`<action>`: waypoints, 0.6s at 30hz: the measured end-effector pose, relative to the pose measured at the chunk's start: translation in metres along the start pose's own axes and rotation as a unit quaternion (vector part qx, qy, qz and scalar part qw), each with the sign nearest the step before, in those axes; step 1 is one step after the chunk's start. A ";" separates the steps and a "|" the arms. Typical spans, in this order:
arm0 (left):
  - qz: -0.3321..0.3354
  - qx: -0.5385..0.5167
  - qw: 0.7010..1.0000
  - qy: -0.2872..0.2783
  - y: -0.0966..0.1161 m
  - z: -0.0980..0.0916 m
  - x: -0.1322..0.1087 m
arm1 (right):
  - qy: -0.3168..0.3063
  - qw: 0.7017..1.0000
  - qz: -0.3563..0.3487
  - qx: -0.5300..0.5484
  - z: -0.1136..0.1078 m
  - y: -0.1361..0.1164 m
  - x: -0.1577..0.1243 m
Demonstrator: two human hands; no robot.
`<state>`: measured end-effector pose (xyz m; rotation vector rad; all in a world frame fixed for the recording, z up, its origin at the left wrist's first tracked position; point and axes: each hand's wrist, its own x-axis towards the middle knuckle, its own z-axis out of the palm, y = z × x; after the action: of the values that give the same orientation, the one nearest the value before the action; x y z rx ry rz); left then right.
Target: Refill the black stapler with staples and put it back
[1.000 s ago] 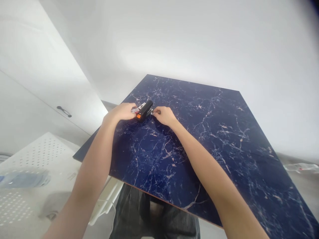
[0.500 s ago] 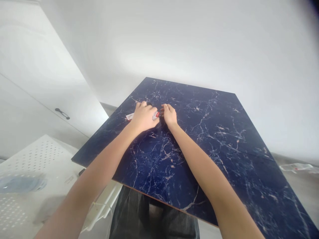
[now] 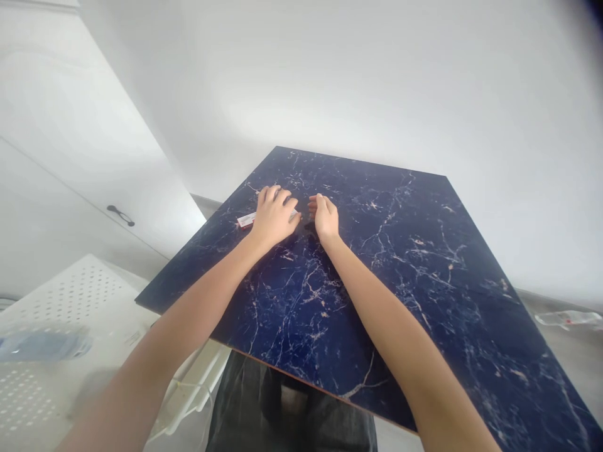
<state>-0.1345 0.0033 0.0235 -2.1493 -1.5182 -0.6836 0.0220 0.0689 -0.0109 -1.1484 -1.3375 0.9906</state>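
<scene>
Spread left hand (image 3: 274, 218) wider over red-edged white card (image 3: 246, 220), possibly regripping; drew curled right hand (image 3: 325, 215) slightly aside; cannot tell either hold.

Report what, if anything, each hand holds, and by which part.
The left hand covers part of a red-and-white item; whether it grips it, and where, cannot be told. Whether the right hand holds anything cannot be told either.

- One head-worn camera looks forward and down from the near side, above the surface (image 3: 301, 314).
- Both hands (image 3: 274, 221) show mid-frame, well away from it.
</scene>
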 end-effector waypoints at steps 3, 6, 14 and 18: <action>-0.006 -0.053 0.998 0.040 -0.002 -0.004 0.002 | -0.021 0.998 -0.018 -0.059 -0.026 -0.007 -0.012; 0.053 -0.124 0.991 0.023 0.013 -0.005 -0.001 | -0.067 0.983 -0.067 -0.156 -0.061 -0.014 -0.039; 0.193 -0.288 0.920 -0.183 0.089 0.004 -0.030 | -0.132 0.868 -0.224 -0.424 -0.136 -0.013 -0.132; 0.203 -0.304 0.905 -0.217 0.090 0.006 -0.033 | -0.186 0.829 -0.247 -0.466 -0.145 -0.011 -0.138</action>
<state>-0.0577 -0.0453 -0.0064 -3.1447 -1.0449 -0.6043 0.1612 -0.0749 -0.0141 -1.1948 -2.4280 0.1147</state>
